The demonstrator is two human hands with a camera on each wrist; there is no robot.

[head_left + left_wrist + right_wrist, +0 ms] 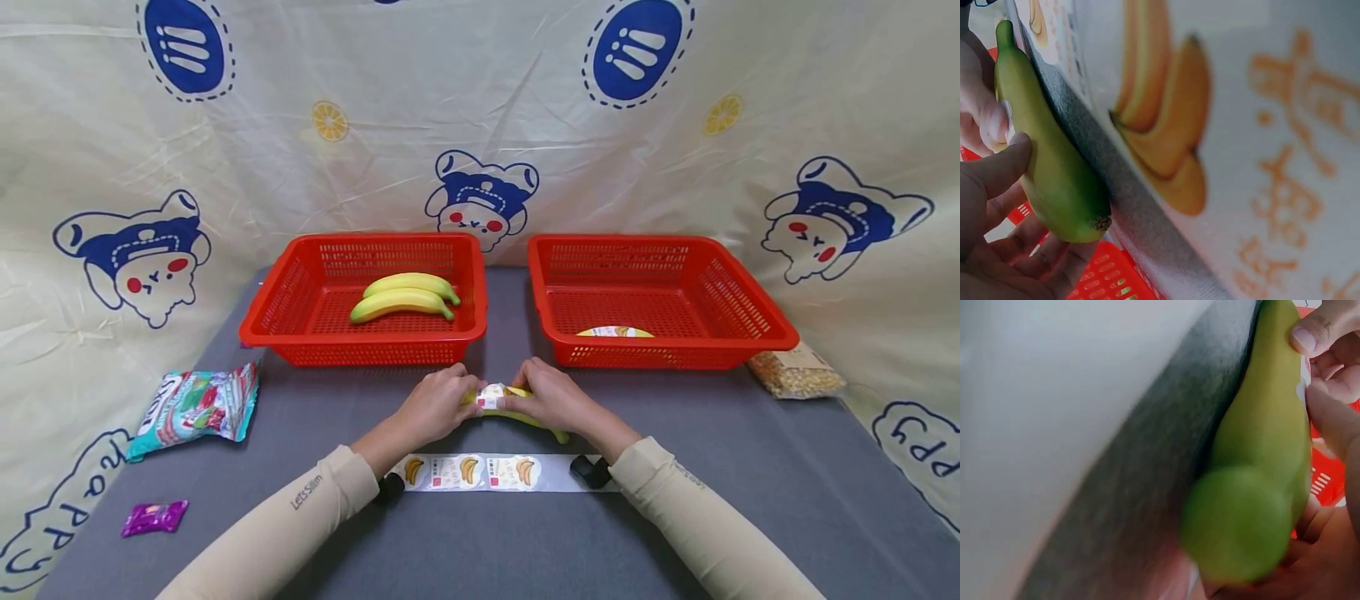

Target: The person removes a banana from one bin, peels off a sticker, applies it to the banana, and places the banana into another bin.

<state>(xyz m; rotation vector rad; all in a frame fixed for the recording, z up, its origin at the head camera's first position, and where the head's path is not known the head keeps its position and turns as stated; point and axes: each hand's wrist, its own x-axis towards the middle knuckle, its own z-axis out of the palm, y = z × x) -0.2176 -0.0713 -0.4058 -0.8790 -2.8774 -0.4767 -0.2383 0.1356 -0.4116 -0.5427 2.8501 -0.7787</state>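
A label point(491, 397) is apparently being stuck to the banana point(1063, 150) — pinched by fingers point(1025, 240) of both hands point(438, 406) point(557, 400) — and should next be smoothed.

We cannot see the lower part of one banana point(617, 332) (the right basket's front wall point(637, 357) hides it); the held banana point(1260, 447) blurs in the right-wrist view.

Worktop point(480, 554), grey. Lying on it: red basket point(360, 353), eleven o'clock; second red basket point(660, 357), one o'clock; bag of yellow grain point(799, 377), two o'clock; label strip point(480, 473), six o'clock; small purple packet point(154, 517), eight o'clock; turquoise bag point(197, 408), nine o'clock.
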